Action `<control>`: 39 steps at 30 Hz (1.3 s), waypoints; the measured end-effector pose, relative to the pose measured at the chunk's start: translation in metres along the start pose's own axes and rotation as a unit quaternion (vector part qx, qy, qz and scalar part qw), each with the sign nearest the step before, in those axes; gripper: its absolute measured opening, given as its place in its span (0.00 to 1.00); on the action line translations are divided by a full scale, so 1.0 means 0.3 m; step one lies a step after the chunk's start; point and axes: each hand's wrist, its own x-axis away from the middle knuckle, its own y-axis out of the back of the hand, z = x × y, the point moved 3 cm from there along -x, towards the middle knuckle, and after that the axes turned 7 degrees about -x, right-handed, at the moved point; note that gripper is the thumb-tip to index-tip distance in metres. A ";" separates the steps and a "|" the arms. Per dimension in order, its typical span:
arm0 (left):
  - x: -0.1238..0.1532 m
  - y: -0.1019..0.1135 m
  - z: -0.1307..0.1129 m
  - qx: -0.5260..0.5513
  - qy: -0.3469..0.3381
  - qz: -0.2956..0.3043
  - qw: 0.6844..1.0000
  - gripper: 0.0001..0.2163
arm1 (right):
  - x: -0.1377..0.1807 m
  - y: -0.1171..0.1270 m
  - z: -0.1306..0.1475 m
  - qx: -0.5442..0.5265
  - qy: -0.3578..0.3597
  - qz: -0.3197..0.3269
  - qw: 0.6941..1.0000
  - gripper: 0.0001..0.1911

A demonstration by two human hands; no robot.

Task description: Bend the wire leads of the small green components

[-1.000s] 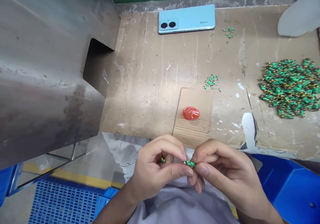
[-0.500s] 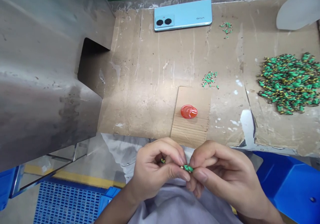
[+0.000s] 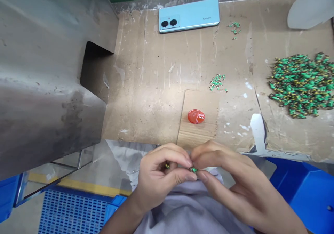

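Observation:
Between my fingertips, over my lap and just off the bench edge, is a tiny green figure-like piece [image 3: 193,170]. My left hand [image 3: 164,178] pinches it with thumb and forefinger, and another small green-yellow piece [image 3: 167,165] shows inside its curled fingers. From the other side my right hand [image 3: 229,178] closes thumb and fingertips on the same green piece, covering part of it. A shiny red oval object [image 3: 196,116] lies on a cardboard piece [image 3: 198,136] in front of my hands. At the right is a large heap of green, yellow and dark pieces [image 3: 302,84].
Small green bits lie in a near cluster [image 3: 217,82] and a far cluster [image 3: 235,29]. A light blue phone [image 3: 190,16] rests at the back. A metal housing [image 3: 52,74] stands left, a whitish container [image 3: 308,9] back right. Below right is a blue bin [image 3: 305,192].
My right hand has shifted its fingers up and inward, its thumb and fingertips now nearer my left hand's pinch. The green piece is more covered. The view has shifted slightly.

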 end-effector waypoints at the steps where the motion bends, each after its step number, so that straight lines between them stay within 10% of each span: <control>1: -0.001 0.003 -0.007 -0.023 -0.014 0.001 1.000 0.07 | -0.005 0.002 0.003 0.012 0.017 0.003 1.000 0.08; 11: 0.022 0.034 -0.049 -0.113 -0.064 0.039 0.991 0.10 | -0.017 -0.008 -0.016 0.061 0.072 0.009 0.995 0.09; 33: 0.017 0.055 -0.018 -0.034 0.114 -0.003 0.993 0.03 | -0.022 -0.011 -0.048 0.001 0.072 -0.057 0.996 0.12; 39: 0.003 0.050 -0.002 0.023 0.162 -0.012 0.987 0.06 | -0.011 0.015 -0.068 -0.167 -0.002 -0.108 0.980 0.08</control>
